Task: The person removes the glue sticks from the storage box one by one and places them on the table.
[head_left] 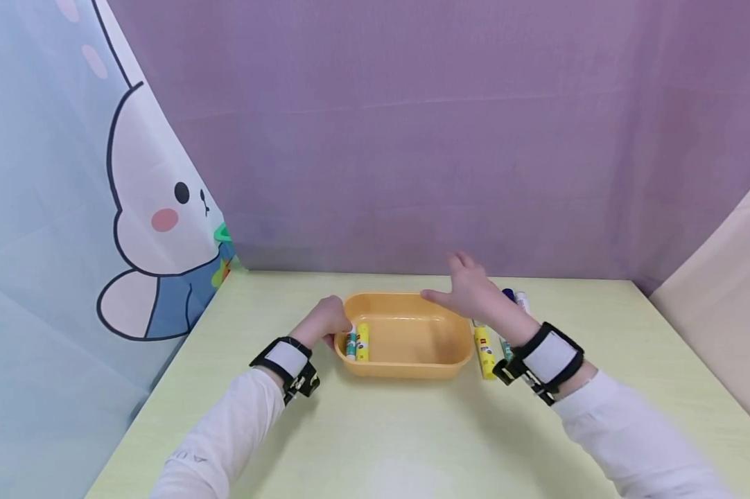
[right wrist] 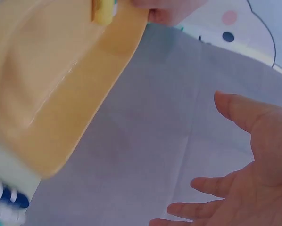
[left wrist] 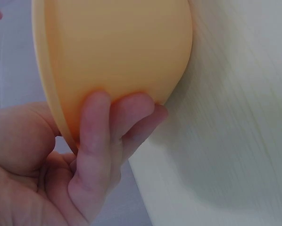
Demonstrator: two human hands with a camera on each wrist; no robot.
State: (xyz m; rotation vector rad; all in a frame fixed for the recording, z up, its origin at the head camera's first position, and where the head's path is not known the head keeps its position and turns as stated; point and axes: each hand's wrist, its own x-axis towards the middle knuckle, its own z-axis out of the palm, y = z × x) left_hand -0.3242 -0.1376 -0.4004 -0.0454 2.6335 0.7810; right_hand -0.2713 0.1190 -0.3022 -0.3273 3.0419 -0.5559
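An orange-yellow plastic basin (head_left: pixel 412 371) stands on the table, with a yellow glue stick (head_left: pixel 362 341) and a teal-and-white glue stick (head_left: pixel 351 344) side by side at its left end. My left hand (head_left: pixel 329 319) grips the basin's left rim, thumb inside and fingers against the outer wall (left wrist: pixel 122 52). Above the basin's back right corner, my right hand (head_left: pixel 471 291) is spread in the air and holds nothing. Right of the basin lies another yellow glue stick (head_left: pixel 484 353), near more sticks partly hidden by my right forearm.
A dark blue cap (head_left: pixel 508 294) and a white-ended stick (head_left: pixel 521 302) show behind the right forearm. The pale green table (head_left: pixel 387 430) ends at a purple cloth (head_left: pixel 425 152) at the back. A blue cloth with a cartoon rabbit (head_left: pixel 163 229) hangs at the left.
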